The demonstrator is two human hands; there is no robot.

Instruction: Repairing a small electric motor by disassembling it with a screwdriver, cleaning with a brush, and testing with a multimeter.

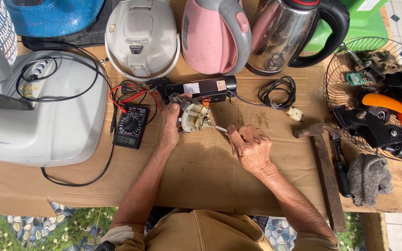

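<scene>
— Two hands were at work on the cardboard-covered counter [201, 176]. What did each one hold?

— The left hand [169, 128] was wrapped around a small cream plastic motor unit [195, 117], near the middle of the counter. The right hand [250, 146] was closed on a thin metal tool [219, 128], probably a screwdriver, though its handle was hidden in the fist; its tip met the motor unit.

— And just behind that?

— A long black box [201, 88] lay flat, with a small pale rectangular label and a red-and-white one on its top face. A black multimeter [130, 126] sat to the left with red and black leads.

— What lined the far edge?

— A rounded white rice cooker [142, 37], a glossy pink kettle [215, 35] and a shiny steel kettle [287, 35] with a black handle.

— On the right?

— A rusty hammer [322, 162] with a wooden handle, a grey knitted rag [369, 179], and a wire fan guard [350, 60] holding an orange blade [401, 111]. A coiled black cord [278, 93] lay between.
</scene>
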